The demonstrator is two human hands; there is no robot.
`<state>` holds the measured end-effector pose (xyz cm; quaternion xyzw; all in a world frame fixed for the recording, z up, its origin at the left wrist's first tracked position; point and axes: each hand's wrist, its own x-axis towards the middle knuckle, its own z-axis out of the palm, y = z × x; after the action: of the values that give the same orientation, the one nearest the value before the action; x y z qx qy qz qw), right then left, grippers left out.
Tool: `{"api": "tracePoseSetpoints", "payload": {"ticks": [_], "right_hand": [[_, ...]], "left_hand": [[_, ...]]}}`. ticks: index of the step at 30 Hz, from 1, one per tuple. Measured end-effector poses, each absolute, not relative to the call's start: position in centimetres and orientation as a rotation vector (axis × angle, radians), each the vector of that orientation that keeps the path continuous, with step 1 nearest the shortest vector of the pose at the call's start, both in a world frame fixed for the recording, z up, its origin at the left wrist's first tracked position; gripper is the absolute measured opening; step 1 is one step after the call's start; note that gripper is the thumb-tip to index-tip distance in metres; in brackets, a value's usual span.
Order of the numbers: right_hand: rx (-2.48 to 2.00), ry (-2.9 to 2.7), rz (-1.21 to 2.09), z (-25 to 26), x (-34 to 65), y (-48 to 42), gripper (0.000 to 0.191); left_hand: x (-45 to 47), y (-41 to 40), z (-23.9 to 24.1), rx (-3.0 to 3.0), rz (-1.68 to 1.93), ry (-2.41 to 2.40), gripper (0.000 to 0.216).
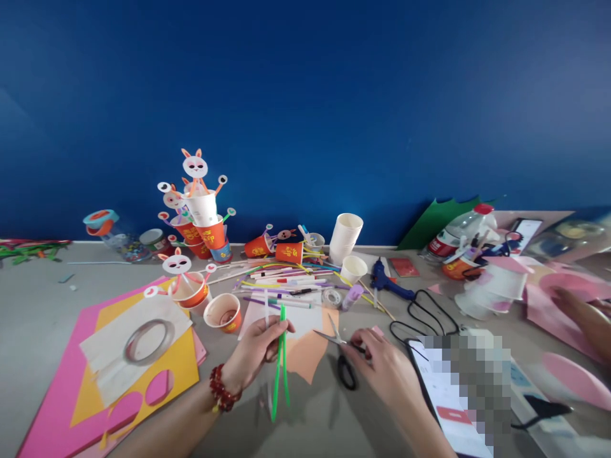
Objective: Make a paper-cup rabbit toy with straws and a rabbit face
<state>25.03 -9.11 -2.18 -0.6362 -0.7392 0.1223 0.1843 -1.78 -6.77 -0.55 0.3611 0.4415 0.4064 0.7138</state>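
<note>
left hand (261,346) pinches green strips (276,385); right hand (384,366) meets gaping scissors (340,342), grip unclear, and a careless swing leftward could nick that pinching hand!

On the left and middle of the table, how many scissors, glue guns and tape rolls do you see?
Scissors: 1
Blue glue gun: 1
Tape rolls: 2, large roll and small roll
Total: 4

So the whole backdrop is just one plain, deep-blue, flat wall (305,108), kinda paler toward the left side. Below it there's a smooth matte grey tabletop (28,318), with a thin pale strip (386,247) where they meet.
</note>
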Motion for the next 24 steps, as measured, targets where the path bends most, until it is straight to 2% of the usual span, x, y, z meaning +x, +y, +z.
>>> {"api": "tracePoseSetpoints", "payload": {"ticks": [4, 8, 12, 18, 24], "right_hand": [[-1.842, -2.202, 0.089, -4.3, 25.6, -10.9, 0.022], [-1.920, -2.202, 0.030, -4.8, 25.3, -11.5, 0.025], [-1.950, -2.285, 0.122, -4.2, 25.8, -10.9, 0.015], [-2.061, -2.362, 0.229, -3.1, 25.8, -10.1, 0.013], [-2.126, -2.175, 0.543, -1.7, 27.0, -9.5, 0.009]], "left_hand": [[-1.6, -6.6, -0.4, 0.800, 0.835, 0.968, 0.033], [-1.4, -6.5, 0.2, 0.840, 0.801, 0.911, 0.033], [-1.6, -6.4, 0.7, 0.872, 0.777, 0.899, 0.032], [-2.1, -6.2, 0.6, 0.887, 0.739, 0.896, 0.034], [-2.5, -6.1, 0.3, 0.933, 0.707, 0.862, 0.034]]}}
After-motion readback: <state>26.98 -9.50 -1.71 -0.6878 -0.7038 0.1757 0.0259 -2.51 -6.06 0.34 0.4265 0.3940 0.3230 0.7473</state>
